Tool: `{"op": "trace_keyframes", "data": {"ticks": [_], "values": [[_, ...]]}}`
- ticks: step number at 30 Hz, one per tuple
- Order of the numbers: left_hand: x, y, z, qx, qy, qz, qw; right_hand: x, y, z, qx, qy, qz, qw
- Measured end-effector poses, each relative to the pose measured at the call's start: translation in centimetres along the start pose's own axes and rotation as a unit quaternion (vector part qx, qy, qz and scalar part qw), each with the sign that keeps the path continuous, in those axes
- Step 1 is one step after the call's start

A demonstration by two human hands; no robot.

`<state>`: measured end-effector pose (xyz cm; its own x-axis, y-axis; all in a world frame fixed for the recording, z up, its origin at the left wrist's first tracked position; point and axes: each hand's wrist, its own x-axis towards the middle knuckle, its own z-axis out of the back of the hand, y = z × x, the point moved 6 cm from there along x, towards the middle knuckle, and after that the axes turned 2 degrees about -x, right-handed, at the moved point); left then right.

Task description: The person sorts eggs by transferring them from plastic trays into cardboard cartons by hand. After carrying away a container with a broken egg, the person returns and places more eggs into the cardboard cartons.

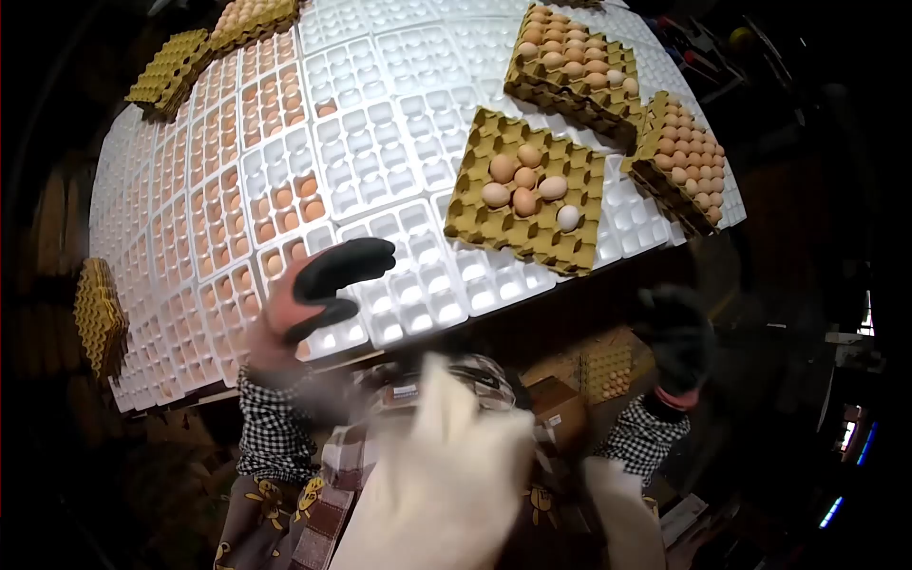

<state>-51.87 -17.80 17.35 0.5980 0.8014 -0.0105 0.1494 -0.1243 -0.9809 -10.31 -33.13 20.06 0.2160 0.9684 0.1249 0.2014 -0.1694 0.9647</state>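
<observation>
Seven eggs (524,179) lie around the middle of a cardboard tray (541,243), ahead of and between the left hand (318,287) and the right hand (678,337). This tray rests upon the white trays (410,271), perhaps so that both hands can reach it easily. The left grip is wide, thumb apart from the fingers, with nothing visible inside. The right hand is blurred, so I cannot tell its grip. Ahead of it stand egg stacks (570,102), probably kept near for convenience.
</observation>
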Motion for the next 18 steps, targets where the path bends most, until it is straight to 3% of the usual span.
{"op": "trace_keyframes", "data": {"ticks": [1, 3, 4, 5, 6, 7, 8, 9, 11, 13, 15, 18], "values": [[2.6, 4.0, -0.6, -0.038, -0.091, 0.097, 0.990, 3.0, -4.4, 2.4, -0.020, -0.111, -0.085, 0.990], [7.7, 11.5, -0.6, -0.020, -0.169, 0.102, 0.980, 5.6, -18.9, 13.0, -0.226, -0.173, -0.170, 0.943], [10.4, 14.4, -1.0, 0.051, -0.166, 0.100, 0.980, 7.0, -21.5, 13.2, -0.340, -0.166, -0.128, 0.917], [12.8, 17.4, -1.2, 0.124, -0.170, 0.098, 0.973, 7.7, -23.5, 12.3, -0.284, -0.195, -0.114, 0.932], [14.7, 21.1, -1.2, 0.165, -0.186, 0.088, 0.965, 7.9, -25.6, 13.0, -0.349, -0.234, -0.126, 0.899], [15.8, 21.5, -1.8, 0.236, -0.160, 0.134, 0.949, 8.2, -25.9, 12.7, -0.433, -0.247, -0.145, 0.855], [16.1, 20.2, -2.0, 0.295, -0.222, 0.137, 0.919, 8.2, -27.2, 14.2, -0.359, -0.263, -0.081, 0.892], [16.5, 20.7, -1.4, 0.226, -0.223, 0.172, 0.932, 8.1, -23.3, 10.4, -0.169, -0.284, -0.113, 0.937], [15.0, 17.9, -0.7, 0.211, -0.222, 0.155, 0.939, 7.3, -18.6, 6.1, -0.196, -0.281, -0.070, 0.937], [12.2, 17.1, 1.2, 0.263, -0.262, 0.006, 0.929, 6.9, -17.5, 3.2, -0.231, -0.256, -0.071, 0.936], [7.8, 17.0, 3.3, 0.132, -0.299, 0.026, 0.945, 6.4, -16.9, -0.2, -0.289, -0.216, -0.002, 0.933], [-0.3, 16.5, 8.5, 0.056, -0.438, -0.012, 0.897, 8.0, -17.6, -8.5, -0.265, -0.102, 0.006, 0.959]]}}
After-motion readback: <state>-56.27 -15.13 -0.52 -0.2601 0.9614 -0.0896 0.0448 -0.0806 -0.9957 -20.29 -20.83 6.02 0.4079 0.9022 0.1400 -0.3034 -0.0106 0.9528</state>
